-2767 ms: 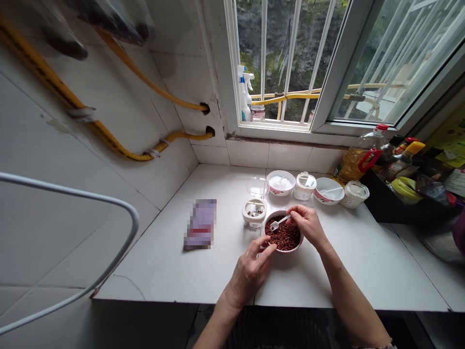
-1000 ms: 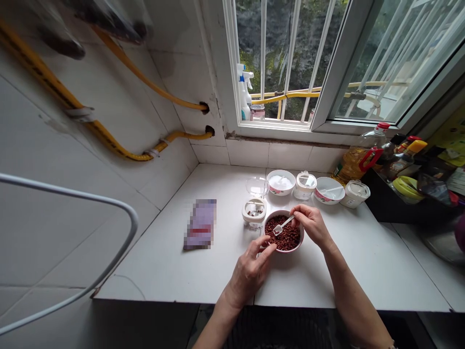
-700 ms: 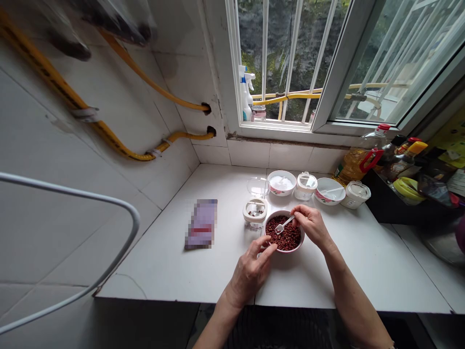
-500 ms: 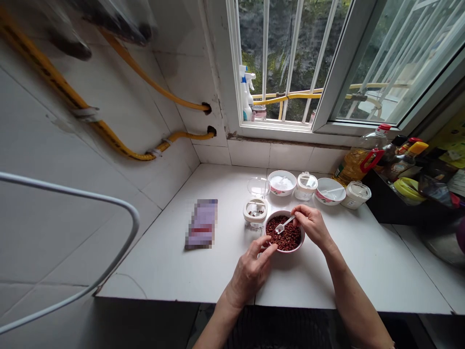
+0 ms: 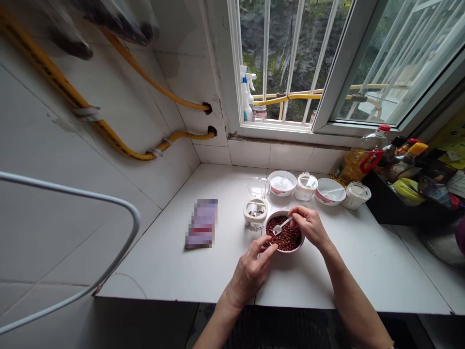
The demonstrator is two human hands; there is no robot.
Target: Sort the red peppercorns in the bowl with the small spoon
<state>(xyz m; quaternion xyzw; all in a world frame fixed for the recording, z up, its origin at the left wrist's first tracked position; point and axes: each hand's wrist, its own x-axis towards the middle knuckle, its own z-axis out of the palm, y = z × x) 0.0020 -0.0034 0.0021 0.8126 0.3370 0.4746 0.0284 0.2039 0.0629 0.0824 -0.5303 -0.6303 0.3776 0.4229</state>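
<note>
The left hand (image 5: 250, 269), near six o'clock, and the right hand (image 5: 309, 226), near four, are bare; a sliver of sleeve (image 5: 389, 346) edges the right forearm (image 5: 350, 288) between four and five.

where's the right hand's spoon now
Right of centre in the head view, the spoon is held by the right hand over the grains in the bowl, just right of the leftmost jar.

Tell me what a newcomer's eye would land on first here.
Probably the bowl of dark-red peppercorns on the white counter, with the right hand holding a small white spoon over it and the left hand at its near-left rim. Then the yellow pipe along the tiled wall on the left, and the oil bottle with red cap and handle toward the back right, below the window.
</note>
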